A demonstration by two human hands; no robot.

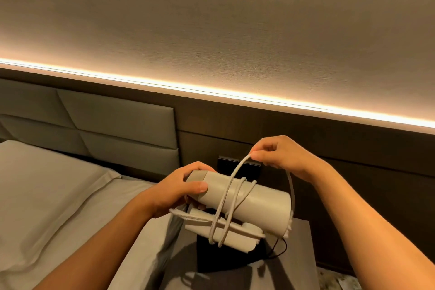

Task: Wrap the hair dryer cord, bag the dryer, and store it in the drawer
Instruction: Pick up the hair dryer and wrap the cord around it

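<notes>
A beige hair dryer (254,205) lies sideways in the air in front of me, its folded handle (235,239) tucked underneath. My left hand (179,189) grips the dryer's left end. A pale cord (229,198) circles barrel and handle in a few turns. My right hand (277,155) pinches the cord above the barrel, holding a loop raised, and another strand curves down behind the dryer's right end. A dark bag (226,256) with a thin drawstring lies on the nightstand under the dryer. No drawer shows in this view.
A grey nightstand (294,273) stands below my hands. The bed (58,195) with pale sheets lies to the left against a padded headboard (106,122). A dark switch panel (223,162) sits on the wood wall panel behind, under a lit strip.
</notes>
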